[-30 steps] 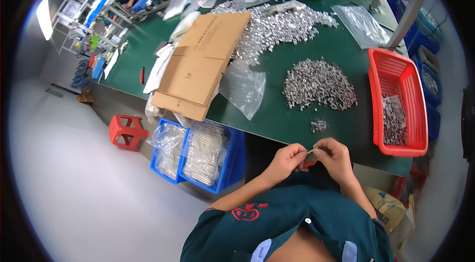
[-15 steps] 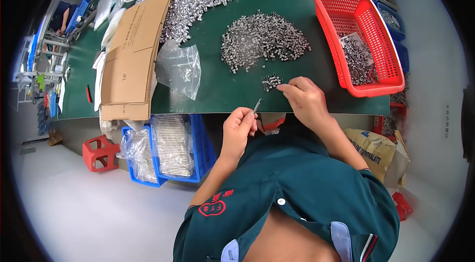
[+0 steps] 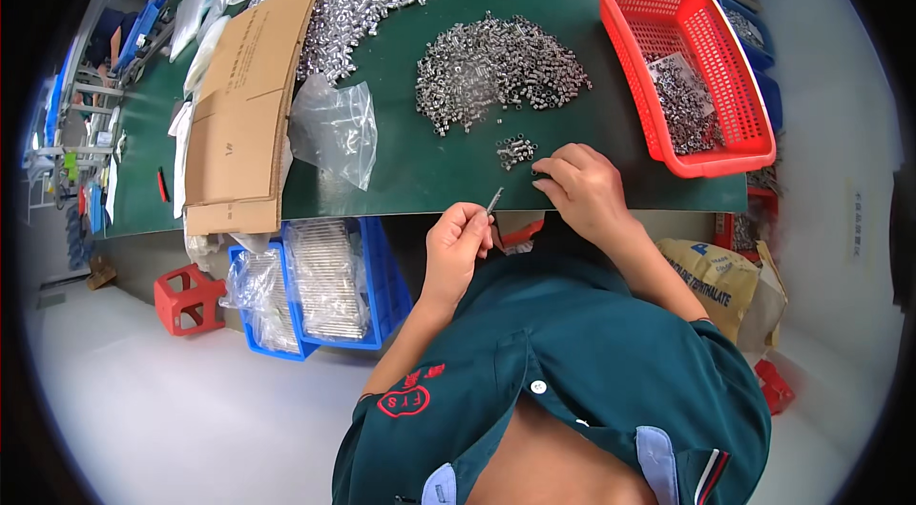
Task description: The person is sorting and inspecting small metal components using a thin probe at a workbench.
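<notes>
My left hand (image 3: 456, 252) is closed at the table's front edge. Pinched between its thumb and fingers is a thin metal rod (image 3: 495, 200), its tip pointing up and away. To the right, my right hand (image 3: 590, 195) hovers low over the green table (image 3: 410, 185), thumb and forefinger bent around what looks like a small metal ring (image 3: 534, 173). Just left of those fingertips lies a little cluster of small metal rings (image 3: 516, 152). Beyond it spreads a larger heap of the same kind of dark silvery pieces (image 3: 506, 76).
A red plastic basket (image 3: 682, 162) with metal pieces stands at right. Shiny metal parts (image 3: 382, 4) cover the far left. Flattened cardboard (image 3: 234, 123) and a clear plastic bag (image 3: 334, 133) lie at left. Blue crates (image 3: 386, 286) and a red stool (image 3: 189, 300) stand below the table.
My right fingertips have drawn slightly away from the little cluster, with a small ring now showing beside them. My left hand keeps the rod in nearly the same place. The whole view has shifted slightly.
</notes>
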Demonstrator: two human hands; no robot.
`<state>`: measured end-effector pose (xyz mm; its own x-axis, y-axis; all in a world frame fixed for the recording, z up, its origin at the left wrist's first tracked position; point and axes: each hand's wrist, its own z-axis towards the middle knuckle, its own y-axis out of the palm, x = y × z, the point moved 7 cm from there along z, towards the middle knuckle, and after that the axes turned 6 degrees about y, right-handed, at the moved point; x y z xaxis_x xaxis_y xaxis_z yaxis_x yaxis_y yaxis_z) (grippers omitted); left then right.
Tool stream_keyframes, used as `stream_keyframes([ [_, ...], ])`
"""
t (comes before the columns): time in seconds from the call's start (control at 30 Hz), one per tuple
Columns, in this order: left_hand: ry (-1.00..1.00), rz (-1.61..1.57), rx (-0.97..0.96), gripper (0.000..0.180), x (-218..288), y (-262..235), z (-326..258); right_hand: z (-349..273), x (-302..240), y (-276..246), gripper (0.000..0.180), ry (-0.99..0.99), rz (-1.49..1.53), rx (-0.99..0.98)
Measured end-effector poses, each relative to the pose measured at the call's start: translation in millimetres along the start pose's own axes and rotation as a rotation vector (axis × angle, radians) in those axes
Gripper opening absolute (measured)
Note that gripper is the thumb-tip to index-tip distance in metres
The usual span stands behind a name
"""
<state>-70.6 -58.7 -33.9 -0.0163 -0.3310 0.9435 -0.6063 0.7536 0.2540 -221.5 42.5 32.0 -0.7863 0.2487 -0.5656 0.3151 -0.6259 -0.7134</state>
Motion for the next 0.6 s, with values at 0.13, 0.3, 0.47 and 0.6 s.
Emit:
stream_keyframes([
  [0.13,0.027,0.067,-0.017,0.012,3,3,0,0,2,8,0.015,0.003,-0.043,-0.032],
  [0.3,0.068,0.138,-0.016,0.012,3,2,-2,-2,9,7,0.011,0.259,0.295,-0.125],
  [0.47,0.081,0.168,-0.053,0.012,8,10,-2,-18,14,33,0.010,0.668,0.887,-0.411],
  [0.6,0.090,0.179,-0.072,0.012,8,12,-2,-22,12,36,0.009,0.675,0.911,-0.414],
])
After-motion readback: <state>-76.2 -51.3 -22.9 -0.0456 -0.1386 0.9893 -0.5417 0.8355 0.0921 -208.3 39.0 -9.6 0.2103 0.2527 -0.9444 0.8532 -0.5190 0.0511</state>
